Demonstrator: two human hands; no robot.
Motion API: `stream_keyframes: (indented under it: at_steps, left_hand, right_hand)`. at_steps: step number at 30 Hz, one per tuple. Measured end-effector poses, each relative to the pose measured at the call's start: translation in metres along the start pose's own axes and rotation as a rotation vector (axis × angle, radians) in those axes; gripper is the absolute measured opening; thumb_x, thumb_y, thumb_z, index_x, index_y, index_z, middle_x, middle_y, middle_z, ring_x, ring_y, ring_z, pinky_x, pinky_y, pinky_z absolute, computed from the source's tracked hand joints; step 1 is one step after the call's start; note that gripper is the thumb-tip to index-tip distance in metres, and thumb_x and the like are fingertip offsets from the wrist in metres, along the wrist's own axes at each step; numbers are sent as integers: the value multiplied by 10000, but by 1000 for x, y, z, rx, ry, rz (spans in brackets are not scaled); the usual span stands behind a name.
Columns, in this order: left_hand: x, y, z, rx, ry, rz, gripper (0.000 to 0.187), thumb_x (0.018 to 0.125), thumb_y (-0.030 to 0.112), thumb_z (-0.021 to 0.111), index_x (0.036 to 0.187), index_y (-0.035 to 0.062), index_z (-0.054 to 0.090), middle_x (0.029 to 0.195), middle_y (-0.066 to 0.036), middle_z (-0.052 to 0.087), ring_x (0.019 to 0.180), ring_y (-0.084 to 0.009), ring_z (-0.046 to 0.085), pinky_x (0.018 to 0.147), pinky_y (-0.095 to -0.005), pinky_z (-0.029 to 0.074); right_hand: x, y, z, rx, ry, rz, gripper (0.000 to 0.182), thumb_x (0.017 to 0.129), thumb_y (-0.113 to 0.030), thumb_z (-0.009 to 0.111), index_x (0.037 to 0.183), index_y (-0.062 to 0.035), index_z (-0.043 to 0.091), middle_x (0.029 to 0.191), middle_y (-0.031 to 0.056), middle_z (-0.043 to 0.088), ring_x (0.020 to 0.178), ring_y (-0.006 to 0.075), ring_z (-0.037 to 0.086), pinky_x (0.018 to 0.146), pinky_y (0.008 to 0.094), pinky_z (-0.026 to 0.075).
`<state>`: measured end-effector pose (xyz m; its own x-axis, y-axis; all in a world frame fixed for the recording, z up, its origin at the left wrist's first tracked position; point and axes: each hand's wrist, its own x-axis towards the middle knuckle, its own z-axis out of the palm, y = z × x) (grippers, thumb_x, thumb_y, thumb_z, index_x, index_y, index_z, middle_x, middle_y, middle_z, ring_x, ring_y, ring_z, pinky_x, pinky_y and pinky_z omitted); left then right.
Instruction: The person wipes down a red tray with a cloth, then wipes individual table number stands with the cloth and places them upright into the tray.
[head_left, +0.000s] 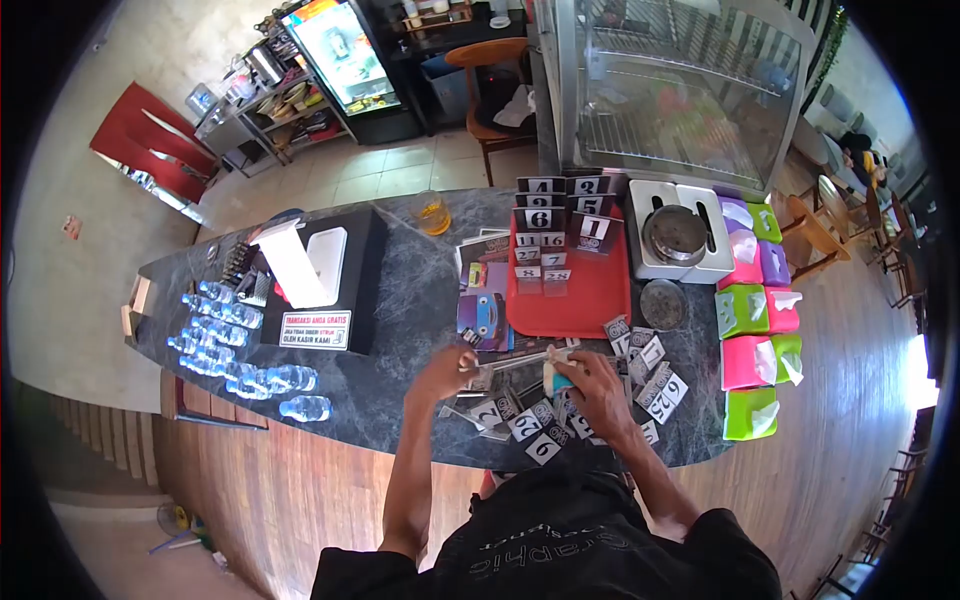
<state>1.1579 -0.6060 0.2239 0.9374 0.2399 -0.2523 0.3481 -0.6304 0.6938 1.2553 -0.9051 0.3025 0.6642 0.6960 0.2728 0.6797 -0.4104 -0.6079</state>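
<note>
My left hand [443, 374] is raised over the front of the dark counter, its fingers curled closed; whatever they hold is too small to make out. To its right, my right hand [596, 392] grips a crumpled white-and-teal cloth [553, 374]. Beneath and around both hands lie loose table number signs [525, 424], black and white, many on their sides or overlapping. More signs [662, 392] lie to the right of my right hand. Beyond the hands, several number signs [540, 219] stand upright in rows on a red tray [570, 318].
Water bottles [222, 330] stand and lie at the left beside a black cashier stand [355, 275]. Colourful tissue boxes [744, 362] line the right edge. A glass display case [680, 90], white holder [650, 262], round ashtray-like dish [663, 304] and amber drink glass [432, 214] are farther back.
</note>
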Motion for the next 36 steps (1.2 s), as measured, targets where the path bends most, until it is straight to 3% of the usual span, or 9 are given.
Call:
stream_keyframes:
  at_steps: [5, 10, 15, 20, 24, 26, 28, 31, 36]
  left_hand:
    - [-30, 22, 22, 139, 93, -6, 554, 785, 539, 776, 1015, 39, 704, 968, -170, 692, 908, -338, 677, 809, -429, 536]
    - [-8, 42, 34, 295, 102, -227, 227, 808, 230, 622, 965, 98, 719, 946, -185, 702, 897, -398, 668, 785, -493, 535]
    - [-26, 56, -15, -110, 287, -35, 150, 887, 94, 609, 1008, 35, 675, 984, -156, 712, 942, -310, 707, 813, -417, 570]
    - [-64, 87, -33, -942, 275, 195, 153, 936, -82, 566, 1060, -15, 625, 1074, -103, 695, 1017, -186, 684, 885, -321, 559]
    - [-73, 102, -5, -867, 274, 316, 184, 959, 17, 588, 1140, -17, 602, 1179, -131, 658, 1124, -207, 621, 976, -313, 477]
    - [-80, 105, 0, -981, 294, 326, 217, 962, 112, 619, 1130, -26, 606, 1193, -122, 633, 1149, -203, 597, 990, -326, 472]
    - [-84, 103, 0, -1094, 324, 335, 289, 965, 207, 650, 1120, -34, 609, 1206, -113, 608, 1173, -199, 574, 1004, -338, 468]
    - [-84, 89, 2, -1174, 333, 121, 293, 978, 212, 661, 1155, -10, 588, 1058, -23, 605, 996, -95, 551, 892, -255, 460]
    - [-82, 80, -3, -1266, 370, 160, 391, 932, 260, 729, 1181, 7, 565, 1086, -35, 626, 1027, -106, 577, 907, -277, 482]
  right_hand:
    - [13, -10, 10, -27, -85, -179, 499, 757, -6, 697, 1236, -139, 661, 1174, 113, 598, 1097, 318, 589, 925, 440, 493]
    - [19, -9, 25, -13, -124, -211, 496, 747, -22, 721, 1228, -130, 664, 1173, 111, 597, 1095, 318, 586, 926, 435, 489]
    - [19, -7, 28, 72, -64, -177, 426, 780, 0, 711, 1196, -81, 672, 1136, 124, 626, 1027, 287, 617, 877, 382, 510]
    - [37, -7, 39, 1045, 77, 488, 267, 979, -149, 633, 1198, 5, 627, 984, 5, 674, 879, 65, 608, 771, 244, 493]
    - [54, -34, 42, 1061, -2, 240, 287, 993, -58, 567, 1266, 29, 584, 1163, 53, 637, 1032, 86, 582, 888, 258, 476]
    - [62, -48, 33, 735, -62, 258, 337, 945, -5, 583, 1280, 27, 575, 1180, 95, 636, 1066, 127, 594, 937, 281, 459]
    - [68, -50, 36, 691, -34, 93, 382, 893, 40, 558, 1272, 3, 587, 1149, 75, 644, 1029, 127, 603, 859, 278, 497]
    - [68, -57, 31, 492, -122, -193, 424, 823, 65, 589, 1242, 6, 613, 1200, 166, 633, 1117, 307, 632, 948, 356, 483]
    - [69, -75, 23, 461, -217, -248, 443, 859, 17, 643, 1298, -12, 595, 1289, 183, 595, 1182, 368, 597, 986, 413, 482]
